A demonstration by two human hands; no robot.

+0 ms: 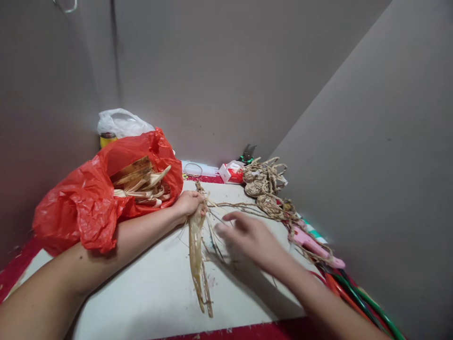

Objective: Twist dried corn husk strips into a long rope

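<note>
Dried fibre strips (197,257): pale bundle lying on the white board, its top pinched at the board's middle, loose ends trailing toward 6 o'clock.
White board (155,288): largest flat surface; bare stretch open at 7 o'clock under the left forearm, and a smaller bare patch between the two arms; red cloth shows along its near edge.
Walls (226,71): grey panels close in at 9, 12 and 3 o'clock, the right one slanting in over the clutter.
Red plastic bag (81,208): at 10 o'clock, mouth open toward centre, holding more dried strips; it overlaps the board's left edge and touches the left forearm.
Woven rope pieces (265,186): heap at 1 o'clock along the board's far right edge, thin strands running back toward the bundle.
Pink tool (311,243): at 3 o'clock, among the strands, just beside coloured hoses at the right edge.
Left hand (189,203): fingers clenched around the bundle's top end.
Right hand (247,236): blurred, fingers spread and released, hovering just right of the bundle, grasping nothing.
</note>
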